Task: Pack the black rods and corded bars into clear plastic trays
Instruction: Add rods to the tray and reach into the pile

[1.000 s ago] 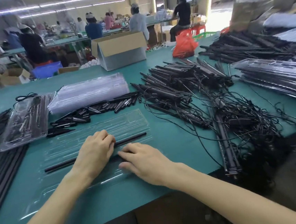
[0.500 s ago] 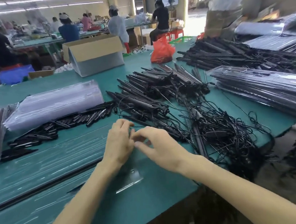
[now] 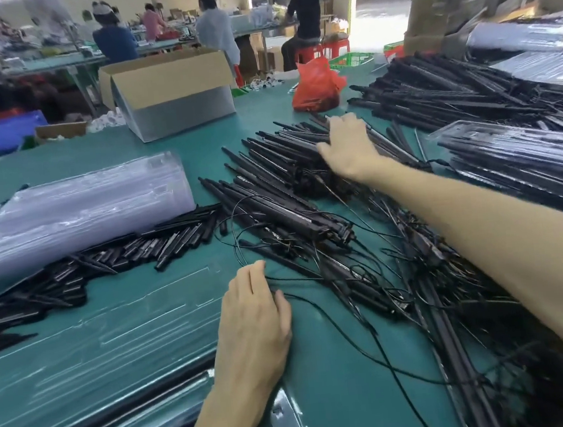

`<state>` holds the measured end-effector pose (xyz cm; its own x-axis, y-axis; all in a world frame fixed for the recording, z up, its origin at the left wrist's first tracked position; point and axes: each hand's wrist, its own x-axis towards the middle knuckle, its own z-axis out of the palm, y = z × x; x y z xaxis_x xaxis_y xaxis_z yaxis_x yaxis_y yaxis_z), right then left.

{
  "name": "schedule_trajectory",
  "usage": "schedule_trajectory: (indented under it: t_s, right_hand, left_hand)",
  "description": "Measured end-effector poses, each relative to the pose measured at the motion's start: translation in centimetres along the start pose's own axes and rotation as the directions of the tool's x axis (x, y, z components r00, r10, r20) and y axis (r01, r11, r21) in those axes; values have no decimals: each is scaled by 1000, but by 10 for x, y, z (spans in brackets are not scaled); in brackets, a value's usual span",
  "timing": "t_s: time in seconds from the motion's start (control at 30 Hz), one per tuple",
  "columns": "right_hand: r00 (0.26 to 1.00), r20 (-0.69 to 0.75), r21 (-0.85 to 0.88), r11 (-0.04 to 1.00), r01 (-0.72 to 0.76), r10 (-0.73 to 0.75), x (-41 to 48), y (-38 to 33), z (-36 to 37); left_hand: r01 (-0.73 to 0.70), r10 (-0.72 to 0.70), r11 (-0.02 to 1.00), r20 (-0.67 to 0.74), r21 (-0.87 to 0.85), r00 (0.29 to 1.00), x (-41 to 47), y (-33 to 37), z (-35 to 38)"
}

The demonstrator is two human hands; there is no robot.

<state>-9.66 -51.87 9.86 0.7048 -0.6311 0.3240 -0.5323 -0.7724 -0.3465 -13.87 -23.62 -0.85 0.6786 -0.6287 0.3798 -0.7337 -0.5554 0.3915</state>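
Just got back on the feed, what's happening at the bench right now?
A person is packing at a green table. The left hand rests flat at the end of a clear tray that holds one black rod. The right hand lies on the pile of corded bars, fingers spread, apparently about to pick one.

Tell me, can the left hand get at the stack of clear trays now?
Probably yes. The left hand rests flat, and only low black pieces lie between it and the stack; it could pass over them.
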Motion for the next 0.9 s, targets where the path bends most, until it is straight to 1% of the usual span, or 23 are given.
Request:
schedule_trajectory:
  t_s: [0.07,0.2,0.33,0.4,0.57,0.67,0.73,0.83,0.9]
  right_hand:
    - [998,28,-58,997,-56,57,21,12,13]
    - [986,82,-66,988,-137,142,36,27,34]
    - [987,-39,-54,986,-156,154,33,30,38]
    - [985,-74,-40,986,-159,156,29,30,34]
    - [976,-180,73,991,-109,121,15,27,8]
    - [962,-232,204,974,-95,142,5,23,-19]
    - [954,-263,248,966,-78,144,-5,23,-38]
    - [945,-283,355,933,-57,166,-26,25,-66]
    - [937,-285,452,890,-57,204,-41,26,-82]
  left_hand:
    - [6,-6,1000,16,3,1000,0,-1,0]
    - [21,-21,1000,39,18,999,0,-4,3]
    - [18,-19,999,46,27,999,-1,-4,3]
    - [20,-21,999,44,26,999,0,-4,3]
    - [9,-10,1000,33,24,999,-1,-5,3]
    - [10,-10,1000,20,20,1000,0,-5,4]
    - [2,-2,1000,11,24,1000,0,-5,4]
    - [-8,8,1000,-3,27,1000,0,-6,5]
    - [-12,13,1000,-13,20,1000,0,-6,5]
